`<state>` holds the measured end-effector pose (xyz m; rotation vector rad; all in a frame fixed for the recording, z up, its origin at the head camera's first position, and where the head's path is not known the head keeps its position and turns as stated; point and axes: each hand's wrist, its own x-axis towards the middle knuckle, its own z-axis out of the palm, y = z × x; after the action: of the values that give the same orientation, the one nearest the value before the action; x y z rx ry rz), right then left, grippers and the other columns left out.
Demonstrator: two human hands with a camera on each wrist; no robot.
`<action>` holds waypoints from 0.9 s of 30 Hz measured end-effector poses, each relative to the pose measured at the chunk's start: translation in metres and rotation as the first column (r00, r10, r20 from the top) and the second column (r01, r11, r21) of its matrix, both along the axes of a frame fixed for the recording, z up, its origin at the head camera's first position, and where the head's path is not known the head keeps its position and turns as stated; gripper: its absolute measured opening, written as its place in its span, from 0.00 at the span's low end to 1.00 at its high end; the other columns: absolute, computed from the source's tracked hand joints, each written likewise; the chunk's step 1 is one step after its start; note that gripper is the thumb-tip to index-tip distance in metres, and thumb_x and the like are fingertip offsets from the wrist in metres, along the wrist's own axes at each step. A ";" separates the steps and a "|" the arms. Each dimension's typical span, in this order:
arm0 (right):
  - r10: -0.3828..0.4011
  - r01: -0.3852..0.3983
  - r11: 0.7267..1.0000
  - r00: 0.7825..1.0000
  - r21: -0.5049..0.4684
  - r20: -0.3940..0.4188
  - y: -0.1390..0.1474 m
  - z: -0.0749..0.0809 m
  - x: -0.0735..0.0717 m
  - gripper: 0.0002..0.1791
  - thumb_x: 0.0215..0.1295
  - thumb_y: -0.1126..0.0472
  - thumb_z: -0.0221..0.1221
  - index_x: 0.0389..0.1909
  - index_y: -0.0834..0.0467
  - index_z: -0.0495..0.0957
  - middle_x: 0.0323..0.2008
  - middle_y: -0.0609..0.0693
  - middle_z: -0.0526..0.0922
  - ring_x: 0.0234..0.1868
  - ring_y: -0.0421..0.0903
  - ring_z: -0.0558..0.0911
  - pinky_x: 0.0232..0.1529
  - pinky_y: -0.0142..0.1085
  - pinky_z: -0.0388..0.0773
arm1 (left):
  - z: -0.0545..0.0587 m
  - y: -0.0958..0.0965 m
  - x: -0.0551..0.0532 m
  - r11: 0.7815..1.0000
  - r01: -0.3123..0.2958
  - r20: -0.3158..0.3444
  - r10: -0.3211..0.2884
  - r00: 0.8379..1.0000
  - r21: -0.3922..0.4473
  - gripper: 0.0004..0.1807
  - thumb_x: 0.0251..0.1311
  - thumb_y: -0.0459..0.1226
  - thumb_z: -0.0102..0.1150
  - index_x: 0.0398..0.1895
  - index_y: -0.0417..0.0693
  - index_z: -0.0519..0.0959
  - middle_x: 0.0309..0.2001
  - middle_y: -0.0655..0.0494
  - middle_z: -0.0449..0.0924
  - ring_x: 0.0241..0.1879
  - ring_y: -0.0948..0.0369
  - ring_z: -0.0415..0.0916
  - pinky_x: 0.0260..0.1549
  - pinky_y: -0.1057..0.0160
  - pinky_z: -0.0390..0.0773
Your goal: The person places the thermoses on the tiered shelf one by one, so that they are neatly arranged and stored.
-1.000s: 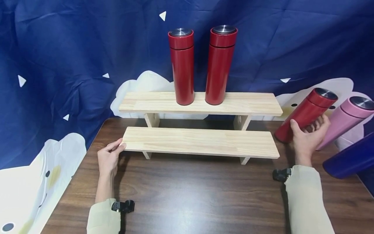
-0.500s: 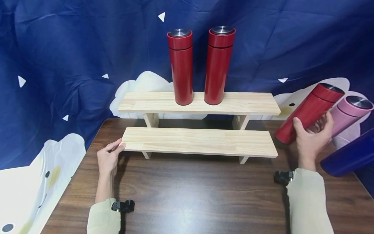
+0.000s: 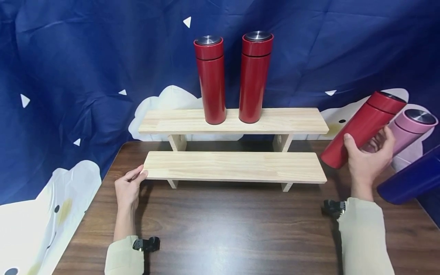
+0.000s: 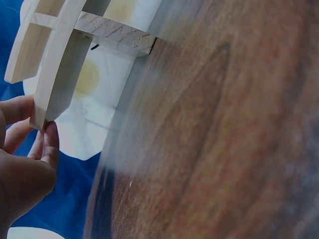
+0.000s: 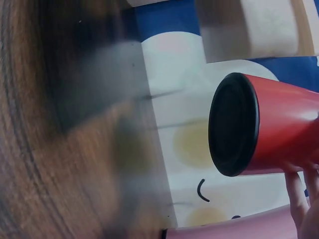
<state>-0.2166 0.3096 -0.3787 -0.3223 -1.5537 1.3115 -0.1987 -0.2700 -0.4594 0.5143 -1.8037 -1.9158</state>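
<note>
On the right, my right hand grips a red thermos bottle round its body. The bottle leans to the right, and its black base shows off the table in the right wrist view. My left hand pinches the left end of the lower wooden shelf between thumb and fingers; the left wrist view shows fingertips above and below the board's corner. Two more red thermos bottles, one at left and one at right, stand upright on the upper wooden shelf.
Beyond the right hand a pink thermos bottle appears tilted, partly hidden by the held one. A blue bottle is at the right edge, cut off by the frame. Behind the brown table hangs a blue patterned cloth.
The held red bottle has risen off the table and tilted further right, with the right hand moving slightly up and right. The left hand stays on the shelf end. The view has shifted slightly.
</note>
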 end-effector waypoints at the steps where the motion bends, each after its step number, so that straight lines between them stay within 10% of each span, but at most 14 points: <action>1: 0.003 -0.003 1.000 1.000 -0.007 -0.010 0.000 0.001 0.000 0.36 0.47 0.63 0.73 0.62 0.55 0.76 0.51 0.47 0.82 0.51 0.41 0.78 0.51 0.30 0.73 | 0.000 0.000 0.000 1.000 -0.002 -0.001 0.002 1.000 0.001 0.18 0.52 0.19 0.69 0.48 0.28 0.83 0.36 0.64 0.89 0.42 0.70 0.82 0.45 0.76 0.79; 27: 0.022 -0.042 0.993 0.985 -0.113 -0.172 -0.020 0.023 0.001 0.39 0.42 0.66 0.73 0.62 0.58 0.77 0.49 0.54 0.83 0.47 0.45 0.80 0.44 0.30 0.74 | 0.001 -0.001 0.001 1.000 0.005 0.031 -0.005 1.000 -0.003 0.18 0.52 0.21 0.72 0.48 0.31 0.84 0.39 0.60 0.89 0.42 0.69 0.82 0.43 0.76 0.80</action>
<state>-0.2153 0.2895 -0.3556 -0.2512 -1.3470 1.4202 -0.1981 -0.2713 -0.4580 0.5423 -1.8284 -1.9182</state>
